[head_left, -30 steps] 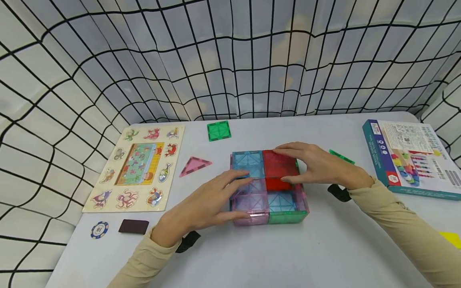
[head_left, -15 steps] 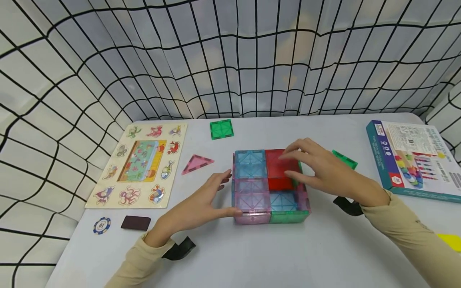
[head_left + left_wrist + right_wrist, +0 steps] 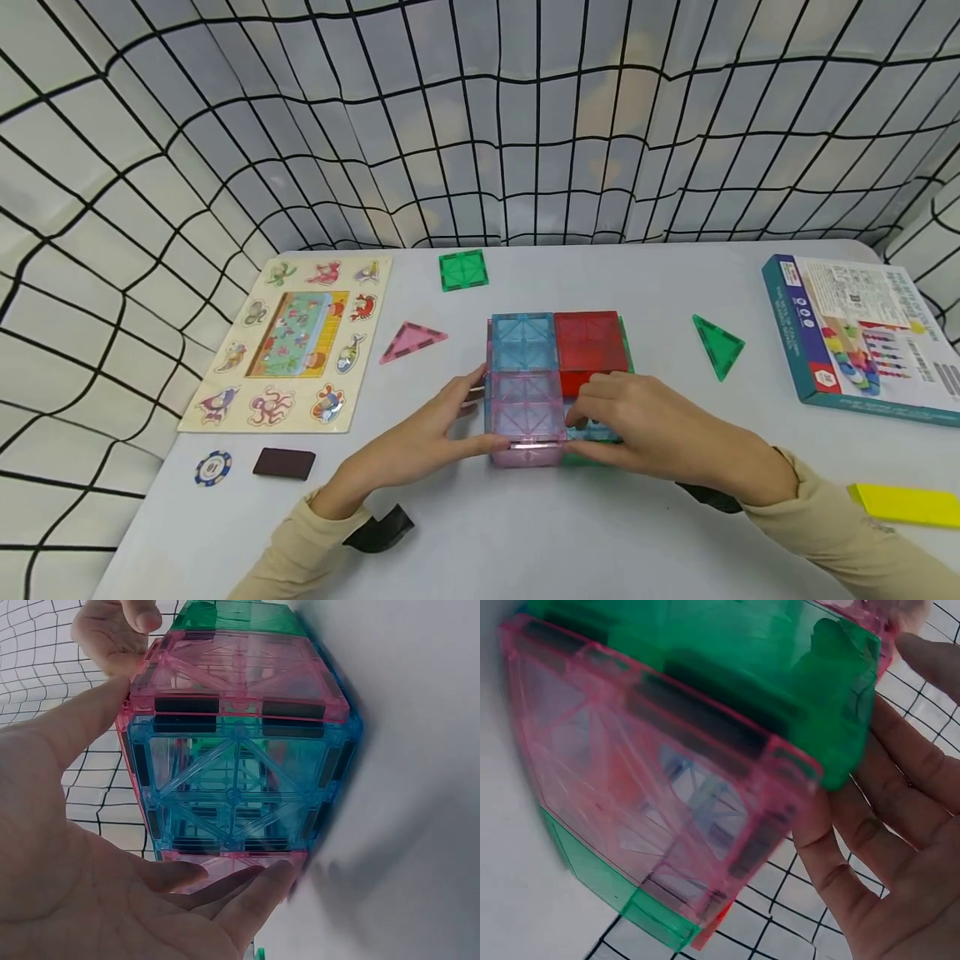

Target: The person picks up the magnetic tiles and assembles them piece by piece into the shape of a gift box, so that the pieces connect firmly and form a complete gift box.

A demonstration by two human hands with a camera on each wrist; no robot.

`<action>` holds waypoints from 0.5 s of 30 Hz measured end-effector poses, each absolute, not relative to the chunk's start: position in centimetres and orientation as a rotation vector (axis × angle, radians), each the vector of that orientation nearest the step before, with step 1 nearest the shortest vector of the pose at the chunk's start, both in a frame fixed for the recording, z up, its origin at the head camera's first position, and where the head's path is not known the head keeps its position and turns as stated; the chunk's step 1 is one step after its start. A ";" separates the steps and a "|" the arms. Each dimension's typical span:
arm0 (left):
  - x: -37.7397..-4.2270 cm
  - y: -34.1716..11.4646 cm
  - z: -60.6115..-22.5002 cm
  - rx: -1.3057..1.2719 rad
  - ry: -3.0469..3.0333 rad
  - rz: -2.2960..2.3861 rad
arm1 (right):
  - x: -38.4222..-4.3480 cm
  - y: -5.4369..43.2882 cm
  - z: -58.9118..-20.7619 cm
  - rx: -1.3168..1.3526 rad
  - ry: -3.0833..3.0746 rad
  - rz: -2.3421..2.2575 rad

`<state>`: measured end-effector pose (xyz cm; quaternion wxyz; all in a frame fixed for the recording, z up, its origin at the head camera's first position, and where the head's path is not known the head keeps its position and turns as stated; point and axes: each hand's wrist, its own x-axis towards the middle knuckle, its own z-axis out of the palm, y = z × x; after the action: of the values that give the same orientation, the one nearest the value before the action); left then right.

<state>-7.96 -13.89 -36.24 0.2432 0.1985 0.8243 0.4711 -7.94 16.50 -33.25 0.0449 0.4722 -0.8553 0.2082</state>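
Note:
A low box of translucent magnetic tiles point(image 3: 525, 404) stands on the table, with blue, red and pink squares on top. Its front right compartment has no top tile; a blue floor shows inside. My left hand point(image 3: 420, 446) braces the left side, thumb at the front pink corner and loosely extended fingers against the side wall. In the left wrist view its fingertips point(image 3: 279, 874) touch a pink tile beside a blue one point(image 3: 232, 791). My right hand point(image 3: 652, 421) pinches the front green tile point(image 3: 780, 667), fingers inside the compartment and thumb in front.
A green square tile point(image 3: 463, 271), pink triangle point(image 3: 412, 342) and green triangle point(image 3: 718, 346) lie around the box. At left are a sea-animal puzzle board point(image 3: 367, 333), poker chip point(image 3: 213, 468) and dark rectangle point(image 3: 283, 463). A toy box point(image 3: 862, 333) and yellow block point(image 3: 903, 505) lie right. Netting surrounds the table.
My left hand has come off the top tiles to the box's left side. My right hand has left the red top tile and moved forward to the front green tile.

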 end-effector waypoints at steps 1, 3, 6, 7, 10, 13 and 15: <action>-8.0 -13.8 -36.2 0.544 2.251 1.287 | -7.9 16.5 -33.4 1.448 -2.616 0.637; -8.0 -13.8 -36.3 0.542 2.246 1.288 | -7.9 16.4 -33.6 1.450 -2.615 0.642; -7.9 -13.8 -36.2 0.532 2.235 1.288 | -7.8 16.5 -33.7 1.437 -2.640 0.656; -7.9 -13.8 -36.2 0.528 2.234 1.287 | -7.7 16.5 -33.6 1.431 -2.657 0.664; -7.7 -13.6 -36.2 0.535 2.221 1.303 | -7.6 16.6 -33.5 1.404 -2.709 0.683; -7.5 -13.3 -36.3 0.558 2.217 1.321 | -7.5 16.5 -33.5 1.390 -2.738 0.684; -7.3 -13.0 -36.5 0.584 2.230 1.315 | -7.5 16.4 -33.5 1.392 -2.746 0.673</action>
<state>-7.30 -12.99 -36.48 0.2414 0.2136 0.8153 0.4810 -7.53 16.36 -33.46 -0.0049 0.4417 -0.8714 0.2134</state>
